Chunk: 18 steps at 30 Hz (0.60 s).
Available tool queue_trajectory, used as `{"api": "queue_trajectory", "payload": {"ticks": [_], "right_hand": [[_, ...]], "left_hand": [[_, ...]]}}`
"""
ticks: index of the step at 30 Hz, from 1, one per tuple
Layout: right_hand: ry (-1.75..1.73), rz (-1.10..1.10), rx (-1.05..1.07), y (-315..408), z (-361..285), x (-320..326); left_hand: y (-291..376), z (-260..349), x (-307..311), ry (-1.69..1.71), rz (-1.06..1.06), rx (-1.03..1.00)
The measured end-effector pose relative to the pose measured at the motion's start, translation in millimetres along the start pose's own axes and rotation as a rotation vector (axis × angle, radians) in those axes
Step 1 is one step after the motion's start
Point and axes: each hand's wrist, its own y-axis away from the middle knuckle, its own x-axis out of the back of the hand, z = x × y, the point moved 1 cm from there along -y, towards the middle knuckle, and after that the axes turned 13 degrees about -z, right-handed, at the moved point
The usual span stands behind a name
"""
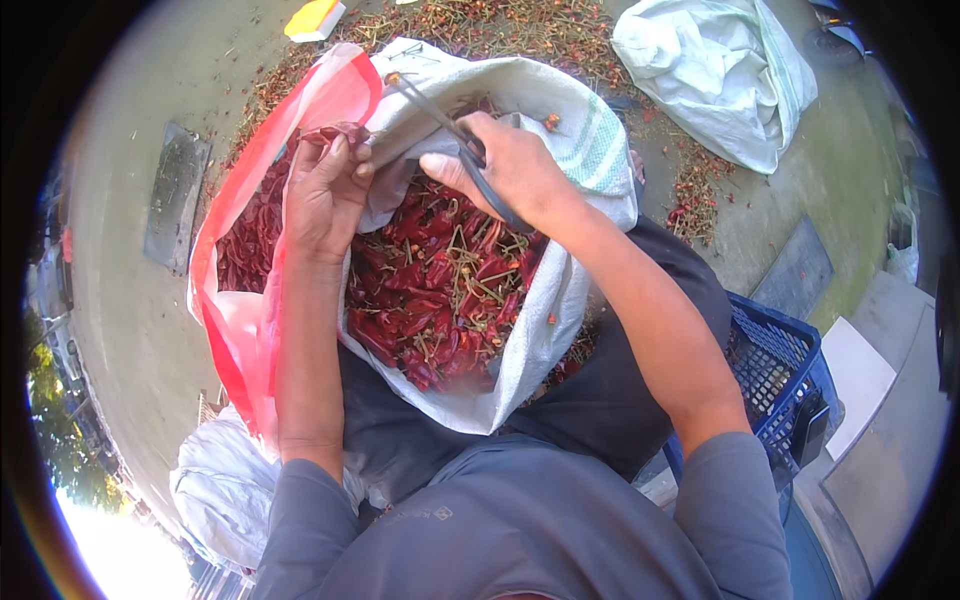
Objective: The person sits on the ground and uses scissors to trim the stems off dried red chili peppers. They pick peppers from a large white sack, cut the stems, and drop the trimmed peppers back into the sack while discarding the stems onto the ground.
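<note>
Between my knees stands a white woven sack (529, 330) with its mouth rolled open, full of dried red chili peppers (420, 292) with stems still on many of them. Over the sack my right hand (506, 161) grips a pair of scissors (431, 105), blades pointing up and left, with a small orange bit near the tip. To the left, my left hand (328, 191) pinches a dried red chili (334, 135) between thumb and fingers. Beside that hand, a red and clear plastic bag (225, 247) holds more dark red chilies (244, 262).
Cut stems and caps (487, 30) litter the concrete floor ahead. A crumpled white sack (720, 75) lies at the upper right. By my right side stands a blue plastic crate (772, 360). Flat grey slabs (176, 199) lie on the floor, and a white bundle (225, 487) sits lower left.
</note>
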Motion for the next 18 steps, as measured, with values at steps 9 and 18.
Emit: {"api": "queue_trajectory", "payload": {"ticks": [9,18], "right_hand": [[0.144,0.022,0.104,0,-11,-17],[0.229,0.025,0.057,1,-23,-10]], "left_hand": [[-10,-8,17,0.239,0.101,-0.131],[-5,-16,-10,-0.043,0.179,0.010]]}}
